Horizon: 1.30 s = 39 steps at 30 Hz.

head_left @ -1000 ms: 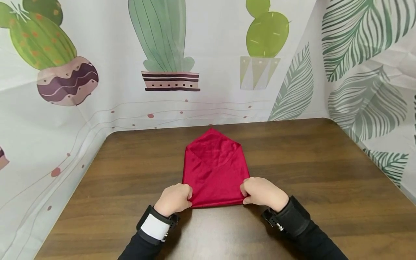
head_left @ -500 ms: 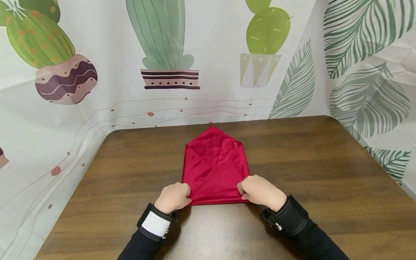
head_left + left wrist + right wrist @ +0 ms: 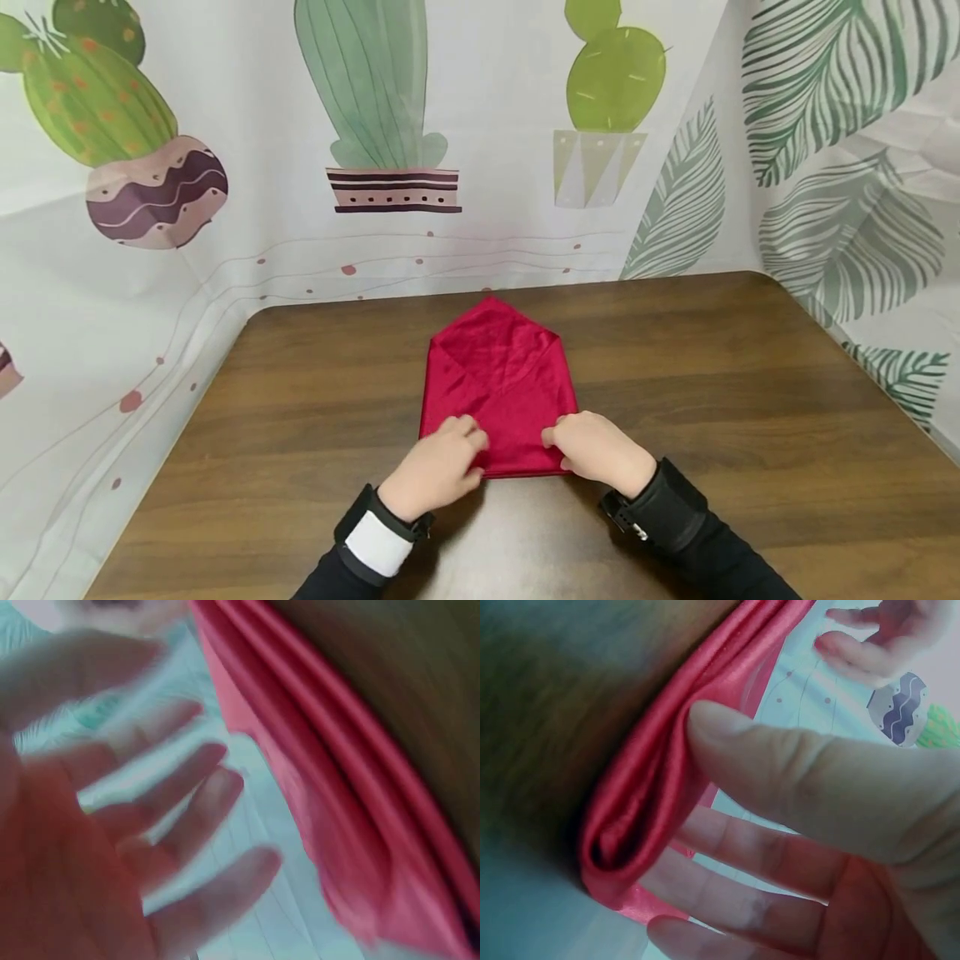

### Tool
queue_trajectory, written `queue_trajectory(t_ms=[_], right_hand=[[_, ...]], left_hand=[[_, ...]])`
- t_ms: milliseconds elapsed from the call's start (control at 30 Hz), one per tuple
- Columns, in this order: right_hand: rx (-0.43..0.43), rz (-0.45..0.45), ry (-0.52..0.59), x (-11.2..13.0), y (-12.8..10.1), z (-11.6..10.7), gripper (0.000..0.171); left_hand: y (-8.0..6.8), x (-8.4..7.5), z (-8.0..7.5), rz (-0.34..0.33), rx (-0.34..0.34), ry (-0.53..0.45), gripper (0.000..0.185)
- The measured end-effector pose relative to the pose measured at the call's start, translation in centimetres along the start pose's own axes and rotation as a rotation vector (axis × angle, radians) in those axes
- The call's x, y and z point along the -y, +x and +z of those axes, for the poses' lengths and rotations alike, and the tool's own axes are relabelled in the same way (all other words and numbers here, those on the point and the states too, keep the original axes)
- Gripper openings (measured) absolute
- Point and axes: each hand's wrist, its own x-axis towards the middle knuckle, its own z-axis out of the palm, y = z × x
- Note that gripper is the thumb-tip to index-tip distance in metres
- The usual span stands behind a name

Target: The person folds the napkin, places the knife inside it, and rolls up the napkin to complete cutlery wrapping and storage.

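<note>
A shiny red satin cloth (image 3: 510,417), folded into an envelope-like shape with its point at the far end, lies on the table. Stacked rolled folds run along its near edge, as the right wrist view shows. My left hand (image 3: 438,465) hovers over its near left corner, fingers spread and holding nothing; the left wrist view (image 3: 82,847) shows the palm apart from the folds. At the near right corner my right hand (image 3: 600,450) pinches the folded edge. Its thumb (image 3: 735,735) presses the upper fold, while the fingertips are partly hidden behind the cloth.
The brown wooden table (image 3: 322,375) extends on both sides of the cloth. Behind it hangs a white curtain (image 3: 510,233) printed with cacti and leaves. Dark sleeves and wrist straps cover both forearms.
My left hand has let go of the near left corner, moved right over the cloth and spread its fingers. The right hand has shifted slightly inward at its corner.
</note>
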Motion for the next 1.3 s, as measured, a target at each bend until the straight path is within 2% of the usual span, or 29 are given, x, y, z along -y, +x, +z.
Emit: queue_trajectory(t_ms=[67, 167, 400, 633, 833, 1133, 1300], right_hand=[[0.005, 0.005, -0.005, 0.1, 0.1, 0.0, 0.020], [0.014, 0.005, 0.012, 0.1, 0.1, -0.1, 0.019], [0.042, 0.020, 0.084, -0.7, -0.1, -0.8, 0.015], [0.185, 0.144, 0.112, -1.5, -0.4, -0.7, 0.035], [0.211, 0.170, 0.115, -1.9, -0.1, -0.2, 0.037], [0.323, 0.154, 0.108, -4.0, 2.7, -0.7, 0.041], [0.369, 0.193, 0.087, -5.5, 4.8, -1.0, 0.044]], left_hand=[[0.1, -0.8, 0.3, 0.105, 0.041, -0.005, 0.026], [0.1, -1.5, 0.5, 0.163, 0.116, 0.014, 0.035], [-0.1, -2.0, 0.3, 0.129, 0.194, 0.052, 0.045], [0.1, -2.2, 0.4, 0.092, 0.238, 0.051, 0.054], [0.1, -2.5, 0.3, 0.043, 0.312, 0.027, 0.064], [0.0, -2.6, 0.1, 0.049, 0.289, 0.050, 0.065], [0.2, -2.7, 0.1, 0.043, 0.287, 0.052, 0.064]])
